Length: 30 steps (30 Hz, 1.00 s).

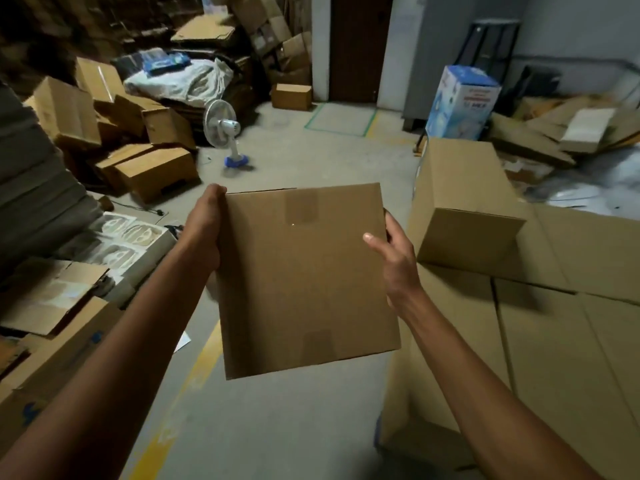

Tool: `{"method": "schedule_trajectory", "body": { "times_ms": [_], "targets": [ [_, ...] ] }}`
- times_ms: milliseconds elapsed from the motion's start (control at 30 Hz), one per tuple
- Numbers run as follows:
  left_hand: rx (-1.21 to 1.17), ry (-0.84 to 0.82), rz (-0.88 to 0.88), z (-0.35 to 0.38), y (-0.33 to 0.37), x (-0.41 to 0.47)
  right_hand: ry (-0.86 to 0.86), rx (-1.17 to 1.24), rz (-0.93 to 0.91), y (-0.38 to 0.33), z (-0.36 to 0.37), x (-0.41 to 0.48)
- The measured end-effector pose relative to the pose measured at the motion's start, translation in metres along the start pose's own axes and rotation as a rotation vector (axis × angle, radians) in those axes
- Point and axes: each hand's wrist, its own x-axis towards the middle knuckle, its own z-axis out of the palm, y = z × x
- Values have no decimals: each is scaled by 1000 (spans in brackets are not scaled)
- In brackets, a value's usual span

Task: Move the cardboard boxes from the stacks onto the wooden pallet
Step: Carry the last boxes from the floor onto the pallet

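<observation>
the cardboard box (304,278) is hanging mid-air over the floor (277,150), beside the stacked boxes (536,341); left hand (204,233) and right hand (396,261) are clamping fingers (213,194) on its side edges. squeezed only sideways, it is probably risking slipping.

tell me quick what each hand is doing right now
left hand: closed, gripping the left edge of the cardboard box
right hand: closed, gripping the box's right edge, thumb on its face
</observation>
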Motion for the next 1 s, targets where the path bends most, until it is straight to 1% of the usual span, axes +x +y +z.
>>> {"method": "schedule_trajectory", "body": {
  "times_ms": [100,167,267,333,400,467,533,600,733,867,1000],
  "targets": [
    [-34,-68,23,5,8,-28,58,35,20,-17,-8,-23],
    [-64,-117,49,6,10,-46,110,2,22,-22,-15,-37],
    [-118,-183,115,3,7,-67,97,-31,106,-32,-24,-54],
    [-140,-203,195,5,4,-83,74,11,228,-41,-31,-67],
    [-143,-258,328,10,1,-101,72,115,328,-52,-43,-80],
    [-110,-345,483,18,-1,-119,89,215,372,-66,-61,-91],
    [-99,-378,546,30,1,-137,138,272,396,-75,-86,-97],
    [-77,-415,590,46,4,-158,196,271,393,-86,-111,-103],
    [-67,-523,643,97,4,-211,360,254,304,-108,-176,-121],
    [-141,-588,609,165,-1,-260,454,269,215,-125,-256,-143],
    [-242,-639,532,238,-10,-302,496,247,160,-136,-334,-161]
  ]
}}
